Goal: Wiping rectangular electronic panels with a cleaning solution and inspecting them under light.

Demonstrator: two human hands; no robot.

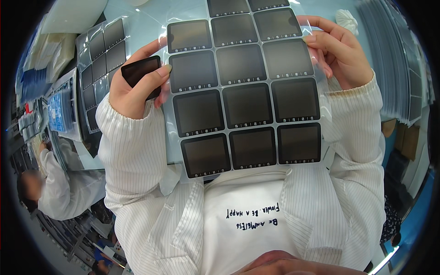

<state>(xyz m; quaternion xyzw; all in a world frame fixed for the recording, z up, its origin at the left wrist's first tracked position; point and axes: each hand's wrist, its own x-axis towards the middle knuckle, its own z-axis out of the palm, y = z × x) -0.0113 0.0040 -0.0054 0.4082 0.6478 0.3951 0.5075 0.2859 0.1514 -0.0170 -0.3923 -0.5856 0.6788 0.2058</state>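
A clear plastic sheet (220,87) carries rows of dark rectangular panels with rounded corners and a strip of small marks along one edge of each. It is held up in front of my chest, and its far end runs out of view. My left hand (133,97) pinches the sheet's left edge, thumb on top. A loose dark panel (137,71) is also held in that hand, behind the thumb. At the upper right edge, my right hand (341,52) grips the sheet between thumb and fingers; some fingertips show behind the clear film.
Another sheet of dark panels (98,66) lies on the left of the pale table (145,28). Tall stacks of clear sheets (385,59) stand at the right. A crumpled white wad (347,21) sits near them. Packaged blue pieces (62,110) and a seated co-worker (68,188) are on the left.
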